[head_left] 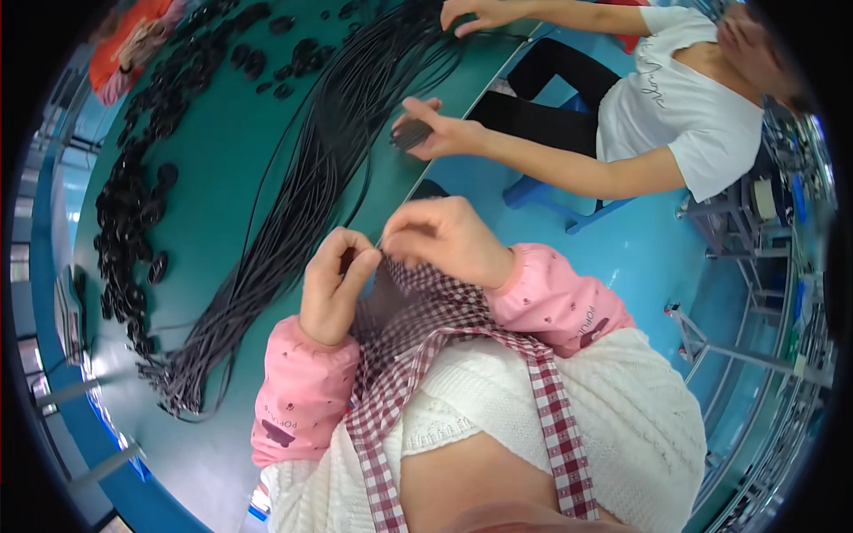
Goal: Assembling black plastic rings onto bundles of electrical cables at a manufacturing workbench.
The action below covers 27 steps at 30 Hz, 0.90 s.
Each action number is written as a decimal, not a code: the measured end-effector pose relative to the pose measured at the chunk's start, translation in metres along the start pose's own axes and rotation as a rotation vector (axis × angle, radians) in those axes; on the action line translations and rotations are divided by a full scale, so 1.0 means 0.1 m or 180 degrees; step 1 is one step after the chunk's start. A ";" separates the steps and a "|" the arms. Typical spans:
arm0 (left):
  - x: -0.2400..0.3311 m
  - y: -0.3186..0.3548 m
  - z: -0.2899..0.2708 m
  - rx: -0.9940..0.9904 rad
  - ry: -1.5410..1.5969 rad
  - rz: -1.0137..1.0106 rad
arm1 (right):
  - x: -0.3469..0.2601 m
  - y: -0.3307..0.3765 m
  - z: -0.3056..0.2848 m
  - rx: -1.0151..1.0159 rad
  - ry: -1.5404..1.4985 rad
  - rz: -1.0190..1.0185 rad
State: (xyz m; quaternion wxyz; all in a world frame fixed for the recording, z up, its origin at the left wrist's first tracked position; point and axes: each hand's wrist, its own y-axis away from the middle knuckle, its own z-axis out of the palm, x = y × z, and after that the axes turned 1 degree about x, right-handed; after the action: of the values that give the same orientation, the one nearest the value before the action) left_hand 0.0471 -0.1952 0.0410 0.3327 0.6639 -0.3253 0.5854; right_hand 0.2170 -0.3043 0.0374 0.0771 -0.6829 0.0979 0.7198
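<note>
My left hand [334, 286] and my right hand [451, 240] meet above my lap, close to the table's edge. Both are closed, thumb against fingers, with the fingertips almost touching. Something small and dark shows where they meet, too little of it to name. Just left of my hands, a long loose bundle of thin black cables [306, 191] stretches across the green table [222, 142]. Its near ends [191, 377] fan out towards the front left of the table.
Many wound black coils [133, 222] are heaped along the table's left side. At the right sits a co-worker in a white T-shirt [680, 115], one hand holding dark pieces [411, 135], the other by the cables' far end. Another person in orange [124, 44] is at far left.
</note>
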 end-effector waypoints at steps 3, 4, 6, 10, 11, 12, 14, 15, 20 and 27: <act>0.04 0.10 0.10 0.0036 -0.0655 -0.0031 | 0.13 0.08 -0.14 0.0003 -0.0034 0.0195; 0.04 0.10 0.12 0.0066 -0.0655 -0.0061 | 0.16 0.11 -0.18 -0.0033 -0.0517 0.0307; 0.04 0.09 0.16 0.0091 -0.0999 0.0479 | 0.23 0.16 -0.20 -0.0116 -0.1150 0.0324; 0.10 -0.02 0.24 0.0252 -0.1264 0.0642 | 0.27 0.24 -0.24 -0.0431 -0.2126 0.0132; 0.08 -0.06 0.27 0.0248 -0.1226 0.0509 | 0.25 0.23 -0.24 -0.0319 -0.2141 -0.0299; 0.08 -0.08 0.31 0.0244 -0.1191 0.0377 | 0.23 0.22 -0.28 -0.0266 -0.2161 -0.0520; 0.13 -0.11 0.46 -0.0258 -0.0698 -0.0109 | 0.21 0.22 -0.39 -0.0388 -0.2258 -0.0554; 0.17 -0.14 0.50 -0.0563 -0.0727 -0.0074 | 0.19 0.24 -0.47 -0.0568 -0.2337 -0.0378; 0.31 -0.58 0.12 0.0494 -0.0818 -0.0254 | -0.14 0.28 -0.79 0.0121 -0.1001 -0.0716; 0.89 -1.02 0.36 -0.1449 -0.0278 -0.1968 | -0.10 0.28 -1.01 0.1276 0.1924 -0.1781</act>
State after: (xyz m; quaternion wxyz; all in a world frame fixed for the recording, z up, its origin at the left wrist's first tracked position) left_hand 0.1606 -0.1707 0.1202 0.6182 0.6642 -0.2453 0.3414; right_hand 0.3082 -0.3561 0.0440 0.3671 -0.8341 0.0652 0.4066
